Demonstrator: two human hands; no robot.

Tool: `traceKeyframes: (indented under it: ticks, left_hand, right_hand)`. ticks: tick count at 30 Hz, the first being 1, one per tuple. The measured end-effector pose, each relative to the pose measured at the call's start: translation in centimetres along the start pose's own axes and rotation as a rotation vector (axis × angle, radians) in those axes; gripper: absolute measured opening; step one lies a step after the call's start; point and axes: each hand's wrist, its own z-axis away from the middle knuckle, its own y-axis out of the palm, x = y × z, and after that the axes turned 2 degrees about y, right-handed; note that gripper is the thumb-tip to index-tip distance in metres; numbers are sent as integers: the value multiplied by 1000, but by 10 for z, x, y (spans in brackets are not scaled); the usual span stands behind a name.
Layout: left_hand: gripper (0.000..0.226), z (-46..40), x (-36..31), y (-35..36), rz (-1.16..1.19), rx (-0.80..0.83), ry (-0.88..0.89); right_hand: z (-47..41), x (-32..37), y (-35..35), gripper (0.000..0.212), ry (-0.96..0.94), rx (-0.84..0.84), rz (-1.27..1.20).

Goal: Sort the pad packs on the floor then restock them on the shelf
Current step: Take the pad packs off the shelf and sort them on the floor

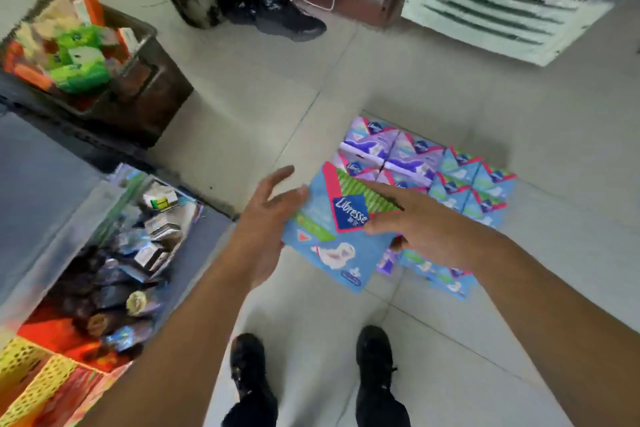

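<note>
I hold a blue Libresse pad pack (337, 230) up in front of me, above the tiled floor (263, 107), tilted so that its printed face looks up at me. My left hand (266, 218) lies along its left edge with the fingers straight and spread, the palm against the side of the pack. My right hand (412, 222) takes it from the right: the index finger lies stretched across the green-striped top of the pack, and the thumb pinches the front just below the logo. Just beyond the pack, on the floor, the sorted packs lie flat in close rows, the purple pad packs (384, 152) at the far left of the group and the blue pad packs (474, 184) touching them on the right; more blue ones show under my right wrist. My black shoes (251, 374) stand near these, at the bottom of the view. To my left are a shelf (41, 163) with mixed goods and a yellow basket (31, 378), and further off a brown crate (138, 80) of green and orange packets. Another person's black shoe (291, 19) rests on the floor at the top, beside a white vented unit (495, 0).
</note>
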Motion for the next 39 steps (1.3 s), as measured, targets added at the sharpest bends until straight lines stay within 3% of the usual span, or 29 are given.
traceKeyframes:
  ticks: [3, 7, 10, 14, 20, 26, 32, 39]
  left_hand:
    - [51, -2, 25, 41, -186, 273, -157]
    - [47, -2, 58, 79, -197, 178, -135]
    - [43, -8, 86, 100, -240, 143, -155]
    - [42, -14, 118, 112, -467, 283, -254]
    - [33, -31, 149, 116, -818, 303, -182]
    - [26, -36, 210, 126, -1196, 334, 30]
    - [31, -80, 316, 176, -1399, 335, 196]
    - [29, -158, 452, 191, -1467, 319, 155]
  right_hand:
    - [28, -37, -45, 59, 112, -35, -71]
    - [53, -81, -58, 54, 99, -417, -330]
    - [67, -114, -48, 48, 106, -474, -453]
    - [91, -152, -47, 62, 146, -637, -494]
    - [111, -225, -72, 56, 251, -900, -586]
    - [97, -296, -112, 40, 366, -1023, -590]
    - [41, -402, -180, 37, 337, -1069, -547]
    - [-35, -551, -213, 34, 316, -1022, -541]
